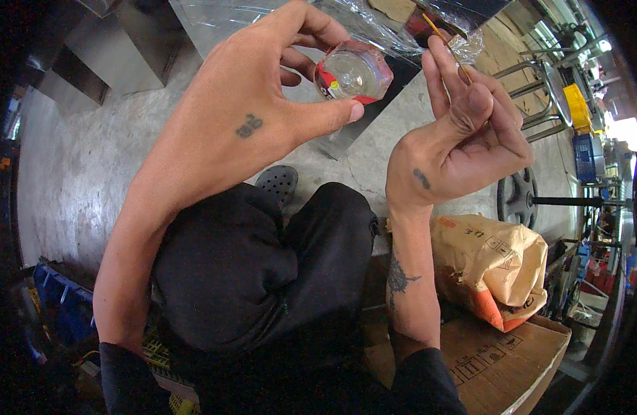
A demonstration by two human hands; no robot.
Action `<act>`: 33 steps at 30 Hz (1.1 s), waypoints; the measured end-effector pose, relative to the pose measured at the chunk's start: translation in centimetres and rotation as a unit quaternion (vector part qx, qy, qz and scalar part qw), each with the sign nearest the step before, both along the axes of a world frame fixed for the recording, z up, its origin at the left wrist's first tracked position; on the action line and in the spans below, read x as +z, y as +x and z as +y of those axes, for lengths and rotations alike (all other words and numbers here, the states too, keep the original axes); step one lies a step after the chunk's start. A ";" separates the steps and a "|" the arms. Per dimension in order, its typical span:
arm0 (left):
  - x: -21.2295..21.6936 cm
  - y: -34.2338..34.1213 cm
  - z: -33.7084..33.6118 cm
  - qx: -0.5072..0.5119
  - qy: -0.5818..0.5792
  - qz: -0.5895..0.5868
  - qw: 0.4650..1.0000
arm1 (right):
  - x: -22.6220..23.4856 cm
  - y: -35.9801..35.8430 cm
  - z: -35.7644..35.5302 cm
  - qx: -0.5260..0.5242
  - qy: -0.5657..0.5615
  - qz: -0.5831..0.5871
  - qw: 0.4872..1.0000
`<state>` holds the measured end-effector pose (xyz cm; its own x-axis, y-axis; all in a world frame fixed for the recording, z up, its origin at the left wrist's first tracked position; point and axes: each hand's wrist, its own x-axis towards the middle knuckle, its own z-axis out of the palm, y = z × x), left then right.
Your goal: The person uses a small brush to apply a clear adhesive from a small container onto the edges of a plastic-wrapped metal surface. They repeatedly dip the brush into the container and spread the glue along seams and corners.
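A blue crate is seen far below and to the left of the left fingers, while grey metal pieces are set beyond them, upper left. By the left hand, a clear container with a red label is grasped between thumb and curled fingers; whether its mouth or its base is turned to view cannot be told. Crinkled clear film is spread just past those fingertips. To their right, well apart from the container, a thin orange stick is pinched in the fingers of the right hand, one end left free and pointed up and left. Below the right fingers, a brown paper bag is rested on a cardboard box. For good control, it is judged, the container's wall should be gripped firmly but not squeezed, the stick pinched lightly, and its free end kept clear of the film.
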<state>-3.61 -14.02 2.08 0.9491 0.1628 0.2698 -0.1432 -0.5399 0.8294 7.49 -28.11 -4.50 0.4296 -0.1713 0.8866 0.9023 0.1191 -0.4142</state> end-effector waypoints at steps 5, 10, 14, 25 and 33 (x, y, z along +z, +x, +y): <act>0.0 -0.2 -0.1 0.003 -0.005 0.000 1.000 | -0.1 0.3 -0.1 -0.005 -0.002 -0.007 1.000; 0.1 -0.2 0.0 0.003 -0.001 0.004 1.000 | 0.0 0.4 -0.1 -0.014 -0.014 -0.015 1.000; 0.0 -0.1 -0.1 -0.001 -0.001 0.007 1.000 | 0.0 0.6 -0.3 -0.018 -0.029 -0.014 0.999; 0.1 -0.1 -0.2 -0.002 -0.002 0.000 1.000 | 0.0 0.5 -0.3 -0.027 -0.040 -0.011 0.999; -0.3 -0.2 0.4 -0.017 0.003 -0.010 1.000 | 0.0 0.4 -0.6 -0.008 -0.040 0.010 0.999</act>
